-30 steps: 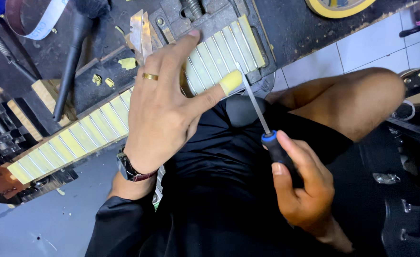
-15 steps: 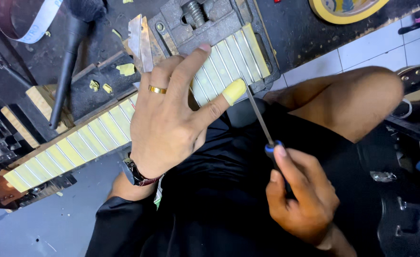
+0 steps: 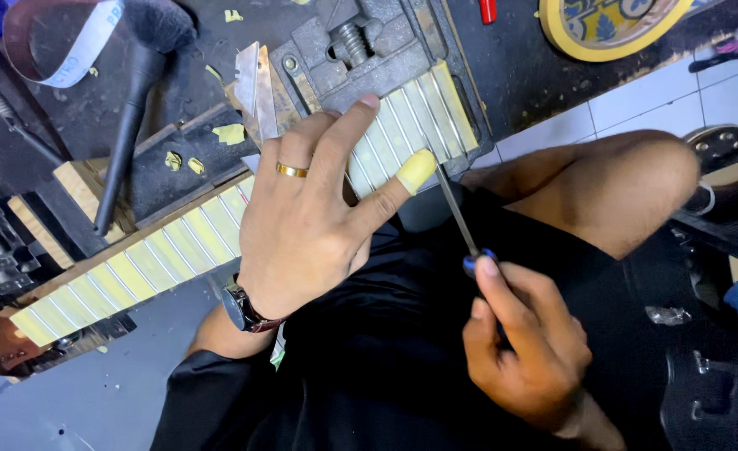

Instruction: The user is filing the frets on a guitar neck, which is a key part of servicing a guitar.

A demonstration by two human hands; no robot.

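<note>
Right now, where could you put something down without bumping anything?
The grey floor below the taped guitar neck looks bare, and so do the white tiles between the dark mat and the knee. Around the vise, brush and left hand it is crowded.

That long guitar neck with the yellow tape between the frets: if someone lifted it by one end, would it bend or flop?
Probably not. The guitar neck looks like solid wood with metal frets, so likely stiff. It is long and narrow, so it may swing or tip if held at one end. The left hand presses flat on it, and it seems to sit in a vise, which hints it shifts under the tool.
</note>
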